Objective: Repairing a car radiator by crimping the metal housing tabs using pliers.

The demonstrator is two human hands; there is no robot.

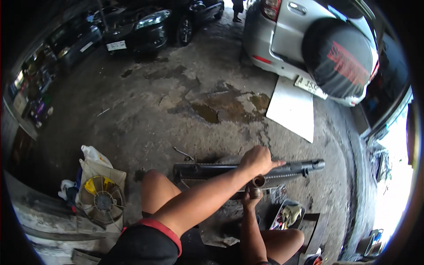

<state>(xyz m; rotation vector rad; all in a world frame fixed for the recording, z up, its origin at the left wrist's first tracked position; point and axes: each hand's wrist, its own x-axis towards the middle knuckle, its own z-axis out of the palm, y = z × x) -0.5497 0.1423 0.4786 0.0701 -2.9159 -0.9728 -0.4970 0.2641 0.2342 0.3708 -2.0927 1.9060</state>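
Note:
A long black radiator-like part [291,168] lies across in front of my knees on the concrete floor. My left hand [258,160] rests on its top edge, fingers curled over it and forefinger pointing right. Just below, my right hand [251,194] holds a short rusty brown tube [259,181] upright, its open end up, close against the black part. My left forearm crosses from the lower left, and the lower half of the part is hidden behind both arms.
A small tray of tools [289,215] sits by my right knee. A yellow-bladed fan [102,201] and white bags [93,155] lie to the left. A wrench [183,153] and white board [291,108] lie ahead. A silver car [309,39] and dark cars [141,26] stand beyond.

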